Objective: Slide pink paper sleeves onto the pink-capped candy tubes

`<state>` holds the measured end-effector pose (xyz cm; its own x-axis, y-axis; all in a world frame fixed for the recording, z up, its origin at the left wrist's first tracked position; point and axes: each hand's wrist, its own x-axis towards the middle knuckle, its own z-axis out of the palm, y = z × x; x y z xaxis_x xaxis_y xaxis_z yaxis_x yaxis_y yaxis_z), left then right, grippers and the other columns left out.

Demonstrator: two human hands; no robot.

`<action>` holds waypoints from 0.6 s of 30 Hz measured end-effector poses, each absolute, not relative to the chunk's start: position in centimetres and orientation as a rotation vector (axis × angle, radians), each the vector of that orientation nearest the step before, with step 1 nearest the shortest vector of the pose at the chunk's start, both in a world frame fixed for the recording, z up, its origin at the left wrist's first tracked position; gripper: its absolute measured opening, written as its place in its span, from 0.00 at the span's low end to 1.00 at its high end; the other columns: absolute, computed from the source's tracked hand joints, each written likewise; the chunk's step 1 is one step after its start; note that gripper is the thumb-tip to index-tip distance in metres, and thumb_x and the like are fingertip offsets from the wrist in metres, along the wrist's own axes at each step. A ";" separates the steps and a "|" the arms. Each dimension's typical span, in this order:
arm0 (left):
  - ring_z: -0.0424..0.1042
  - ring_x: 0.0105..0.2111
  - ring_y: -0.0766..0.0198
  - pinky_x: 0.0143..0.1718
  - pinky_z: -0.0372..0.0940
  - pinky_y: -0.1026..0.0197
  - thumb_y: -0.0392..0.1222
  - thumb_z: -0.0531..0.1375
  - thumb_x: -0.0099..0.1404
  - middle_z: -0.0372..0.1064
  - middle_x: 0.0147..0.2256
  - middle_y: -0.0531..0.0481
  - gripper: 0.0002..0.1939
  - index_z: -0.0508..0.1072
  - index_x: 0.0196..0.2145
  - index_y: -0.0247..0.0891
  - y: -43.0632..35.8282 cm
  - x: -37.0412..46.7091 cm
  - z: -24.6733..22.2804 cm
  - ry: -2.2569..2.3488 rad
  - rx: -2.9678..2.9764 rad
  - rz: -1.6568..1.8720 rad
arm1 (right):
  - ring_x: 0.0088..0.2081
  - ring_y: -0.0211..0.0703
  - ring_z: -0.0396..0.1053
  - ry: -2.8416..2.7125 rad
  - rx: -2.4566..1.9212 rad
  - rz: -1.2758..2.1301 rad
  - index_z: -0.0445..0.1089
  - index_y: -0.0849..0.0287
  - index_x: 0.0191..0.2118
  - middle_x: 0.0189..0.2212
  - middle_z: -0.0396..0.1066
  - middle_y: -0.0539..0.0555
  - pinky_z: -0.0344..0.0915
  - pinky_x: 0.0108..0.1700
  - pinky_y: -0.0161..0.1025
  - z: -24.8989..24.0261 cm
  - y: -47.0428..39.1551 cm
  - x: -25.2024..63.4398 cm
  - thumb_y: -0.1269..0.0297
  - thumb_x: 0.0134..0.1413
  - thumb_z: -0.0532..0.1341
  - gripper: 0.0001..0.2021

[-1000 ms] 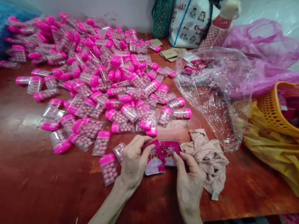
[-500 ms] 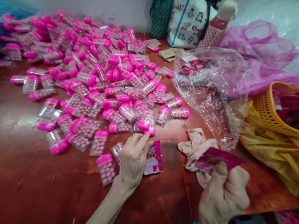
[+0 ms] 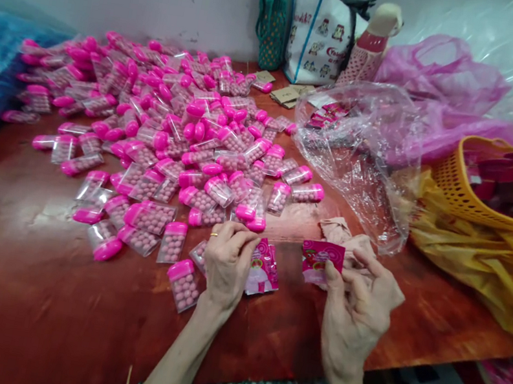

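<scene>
My left hand [image 3: 226, 269], a ring on one finger, is closed, its thumb and fingertips pinched at the upper left edge of a pink printed sachet [image 3: 265, 271]. My fingers hide that edge. My right hand [image 3: 359, 311] pinches another flat pink printed piece [image 3: 316, 260], like a sachet or card, between thumb and fingers, with the other fingers loosely bent. Just left of my left hand lies a clear candy box with a pink cap [image 3: 184, 285], full of pink balls. A crumpled beige cloth [image 3: 358, 245] lies behind my right hand.
A big heap of capped candy boxes [image 3: 162, 137] covers the table's [image 3: 46, 301] back left. On the right are a clear plastic bag [image 3: 362, 150] and a yellow basket [image 3: 446, 178] of pink pieces on yellow plastic. A cartoon-print bag [image 3: 307, 36] and bottle [image 3: 372, 47] stand behind.
My right hand has moved left and turned, bringing the printed face of its pink piece into view closer to the left hand's sachet. My left hand has barely moved.
</scene>
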<state>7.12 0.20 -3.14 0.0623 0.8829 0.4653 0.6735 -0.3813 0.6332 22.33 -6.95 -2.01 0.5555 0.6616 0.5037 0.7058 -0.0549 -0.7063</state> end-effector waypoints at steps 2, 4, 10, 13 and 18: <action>0.64 0.31 0.61 0.34 0.61 0.58 0.38 0.60 0.59 0.67 0.25 0.49 0.07 0.73 0.23 0.37 0.2 7.3 -3.2 1.574 2.105 1.189 | 0.49 0.51 0.60 -1.202 -1.712 -0.021 0.66 0.57 0.26 0.42 0.66 0.56 0.53 0.52 0.52 -1.5 -7.0 21.3 0.67 0.54 0.60 0.07; 0.63 0.30 0.60 0.34 0.60 0.57 0.40 0.59 0.59 0.66 0.24 0.49 0.12 0.72 0.20 0.37 0.3 7.4 -3.3 1.572 2.112 1.171 | 0.47 0.49 0.60 -1.252 -1.696 0.059 0.66 0.57 0.27 0.40 0.65 0.55 0.54 0.51 0.52 -1.3 -6.9 20.5 0.68 0.55 0.58 0.06; 0.64 0.39 0.56 0.42 0.59 0.53 0.44 0.51 0.65 0.70 0.34 0.44 0.15 0.75 0.32 0.36 0.1 6.7 -2.3 1.524 2.059 1.218 | 0.43 0.48 0.60 -1.289 -1.704 0.214 0.65 0.57 0.29 0.38 0.66 0.54 0.55 0.47 0.49 -1.5 -6.9 19.6 0.68 0.56 0.56 0.06; 0.63 0.44 0.55 0.47 0.57 0.53 0.47 0.56 0.62 0.69 0.40 0.44 0.14 0.74 0.40 0.36 -0.6 6.5 -0.8 1.384 1.946 1.193 | 0.43 0.48 0.59 -1.350 -1.674 0.224 0.65 0.57 0.29 0.36 0.66 0.54 0.56 0.47 0.48 -1.1 -7.0 19.3 0.71 0.56 0.56 0.06; 0.66 0.33 0.63 0.37 0.61 0.61 0.38 0.60 0.58 0.69 0.30 0.51 0.04 0.75 0.30 0.37 -1.8 7.0 0.5 1.055 1.261 1.032 | 0.40 0.47 0.59 -1.464 -1.562 0.366 0.65 0.56 0.29 0.32 0.66 0.53 0.59 0.44 0.46 -0.4 -6.7 18.7 0.73 0.56 0.56 0.07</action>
